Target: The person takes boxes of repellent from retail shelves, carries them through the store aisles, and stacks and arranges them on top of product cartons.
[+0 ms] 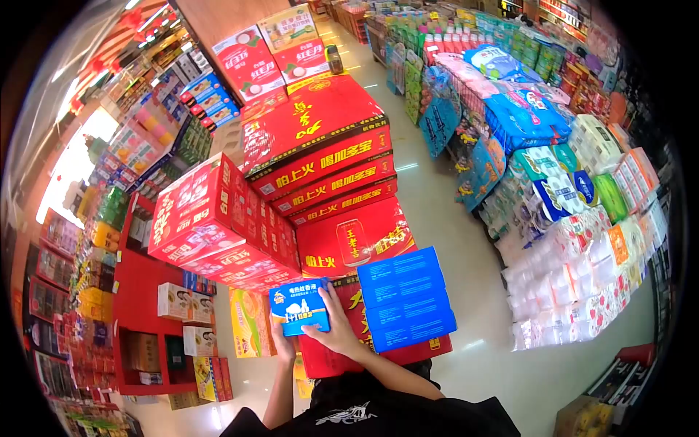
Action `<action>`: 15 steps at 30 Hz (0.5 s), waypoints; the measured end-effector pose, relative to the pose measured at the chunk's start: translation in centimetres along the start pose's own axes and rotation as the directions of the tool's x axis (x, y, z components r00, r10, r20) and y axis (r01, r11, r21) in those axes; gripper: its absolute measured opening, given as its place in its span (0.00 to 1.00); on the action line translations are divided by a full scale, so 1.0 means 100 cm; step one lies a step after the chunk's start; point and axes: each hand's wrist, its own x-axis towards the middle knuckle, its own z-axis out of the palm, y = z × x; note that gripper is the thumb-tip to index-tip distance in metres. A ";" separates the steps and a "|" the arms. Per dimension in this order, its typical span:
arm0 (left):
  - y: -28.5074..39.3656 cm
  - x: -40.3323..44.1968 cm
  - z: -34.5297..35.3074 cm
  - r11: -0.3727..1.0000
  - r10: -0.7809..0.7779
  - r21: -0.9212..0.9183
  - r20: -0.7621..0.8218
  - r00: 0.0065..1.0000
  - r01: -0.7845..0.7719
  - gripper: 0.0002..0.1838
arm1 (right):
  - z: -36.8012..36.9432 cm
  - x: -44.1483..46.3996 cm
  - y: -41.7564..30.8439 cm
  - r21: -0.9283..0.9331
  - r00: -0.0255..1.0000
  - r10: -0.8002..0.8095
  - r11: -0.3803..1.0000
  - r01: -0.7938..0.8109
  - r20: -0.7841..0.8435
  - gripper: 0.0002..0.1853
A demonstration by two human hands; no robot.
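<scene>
A small blue box (300,306) with white and yellow print is held between both my hands, above a red carton. My left hand (282,339) grips its left side, the fingers mostly hidden behind the box. On its right side, my right hand (336,320) rests with the thumb across the lower front and the fingers along the edge. Just right of my right hand, a stack of blue boxes (406,298) sits on red cartons (353,237).
Taller red carton stacks (313,124) rise ahead, with pink-red boxes (211,218) at the left. Red shelving (138,291) stands further left. Across the tiled aisle (429,197), packs of tissue rolls (568,291) and blue bags (528,116) are piled on the right.
</scene>
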 end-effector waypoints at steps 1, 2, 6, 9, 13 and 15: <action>0.005 -0.002 0.002 0.998 0.004 0.069 -0.023 1.000 -0.002 0.32 | 0.000 -0.001 -0.001 -0.009 1.000 0.007 1.000 -0.007 -0.002 0.52; 0.006 -0.001 0.004 0.993 0.011 0.120 -0.037 0.999 -0.007 0.33 | -0.001 0.001 -0.001 -0.019 1.000 0.011 1.000 -0.011 -0.004 0.52; -0.001 -0.004 -0.001 0.983 0.077 0.171 -0.082 0.994 -0.062 0.35 | 0.002 0.005 0.003 -0.034 1.000 0.013 0.999 -0.014 -0.020 0.55; -0.008 -0.004 -0.017 0.970 0.144 0.193 0.022 0.989 -0.146 0.35 | 0.005 0.011 0.003 -0.055 0.998 0.069 0.996 -0.069 0.004 0.55; -0.006 -0.006 -0.032 0.883 -0.015 0.467 0.109 0.994 -0.038 0.37 | 0.012 0.012 0.003 -0.082 0.997 0.079 0.994 -0.078 0.006 0.56; -0.015 0.001 -0.037 0.905 0.030 0.423 0.051 0.998 -0.049 0.36 | 0.013 0.012 0.004 -0.053 0.997 0.082 0.995 -0.082 -0.012 0.56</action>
